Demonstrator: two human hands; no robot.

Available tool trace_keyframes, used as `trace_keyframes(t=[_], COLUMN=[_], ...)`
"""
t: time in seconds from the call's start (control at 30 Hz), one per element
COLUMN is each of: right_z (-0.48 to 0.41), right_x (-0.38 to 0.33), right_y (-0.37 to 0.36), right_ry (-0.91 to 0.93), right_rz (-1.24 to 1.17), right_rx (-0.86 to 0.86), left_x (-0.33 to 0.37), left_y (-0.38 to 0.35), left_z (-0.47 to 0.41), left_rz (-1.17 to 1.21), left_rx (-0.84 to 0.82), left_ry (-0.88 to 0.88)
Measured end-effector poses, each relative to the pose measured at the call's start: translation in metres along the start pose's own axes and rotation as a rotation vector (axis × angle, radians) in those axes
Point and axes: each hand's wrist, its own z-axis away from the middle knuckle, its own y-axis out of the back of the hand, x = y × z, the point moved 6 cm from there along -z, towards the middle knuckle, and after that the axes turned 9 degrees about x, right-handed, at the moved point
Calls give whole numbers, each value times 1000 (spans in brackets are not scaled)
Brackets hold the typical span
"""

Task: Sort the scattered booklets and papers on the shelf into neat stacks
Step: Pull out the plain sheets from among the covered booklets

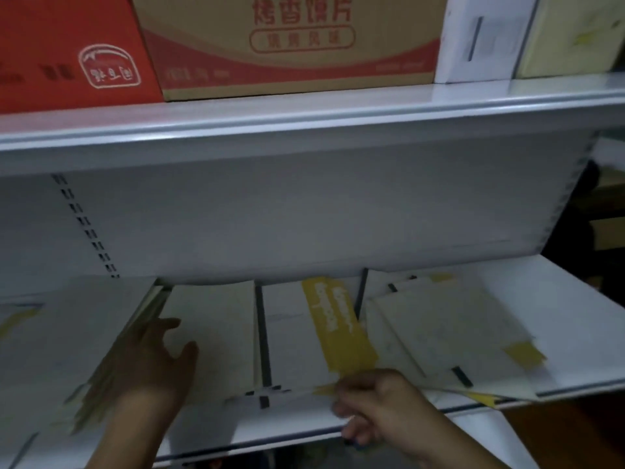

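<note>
White booklets with yellow bands lie across the lower shelf (pixel 558 299). My left hand (pixel 152 360) rests flat, fingers apart, on a stack of booklets (pixel 101 333) at the left, beside a white booklet (pixel 216 319). My right hand (pixel 378 401) pinches the near edge of a white booklet with a broad yellow stripe (pixel 334 330) in the middle. To the right, several loose booklets (pixel 456 333) overlap askew, and their corner hangs over the shelf's front edge.
The upper shelf (pixel 304 120) juts out overhead and carries a red carton (pixel 67 52), a brown cardboard box (pixel 297 45) and a white box (pixel 487 38). A grey back panel (pixel 304 211) closes the rear. Dark space lies at the right.
</note>
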Motion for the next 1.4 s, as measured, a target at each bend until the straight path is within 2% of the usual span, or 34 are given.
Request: trace_keyframes(t=[0.17, 0.27, 0.33, 0.47, 0.6, 0.67, 0.77, 0.8, 0.9, 1.0, 1.1, 1.2, 1.27, 1.33, 1.4], right_z=[-3, 4, 9, 14, 11, 9, 0, -3, -18, -30, -29, -9, -4, -12, -25], right_x=[-8, 8, 17, 24, 32, 31, 27, 24, 14, 11, -9, -35, -50, -57, -60], right_y=[97, 147, 174, 214, 226, 227, 233, 236, 237, 243, 251, 240, 218, 178, 129], right_ry=[257, 270, 249, 211, 195, 171, 131, 127, 144, 3, 15, 46, 83, 106, 130], right_rz=[321, 408, 447, 507, 493, 536, 634, 674, 882, 868, 812, 334, 121, 47, 111], right_rx=[455, 662, 766, 868, 829, 820, 828, 850, 842, 688, 539, 381, 308, 264, 241], left_x=[95, 163, 200, 232, 237, 235, 229, 225, 204, 167, 108, 34, -7, -30, -39], left_y=[-40, -82, -116, -175, -185, -182, -177, -171, -147, -114, -71, -27, -7, 1, 2], left_z=[32, 66, 87, 111, 105, 99, 99, 100, 89, 70, 40, 11, 1, -3, 0], left_rz=[281, 352, 319, 112, -151, -173, 165, 293, 521, 734, 794, 716, 622, 387, 54], left_rx=[-212, -390, -516, -736, -628, -657, -964, -1013, -885, -675, -432, -158, -55, -38, -70], left_ry=[-233, -390, -459, -529, -623, -581, -282, -179, 15, 204, 333, 443, 477, 426, 294])
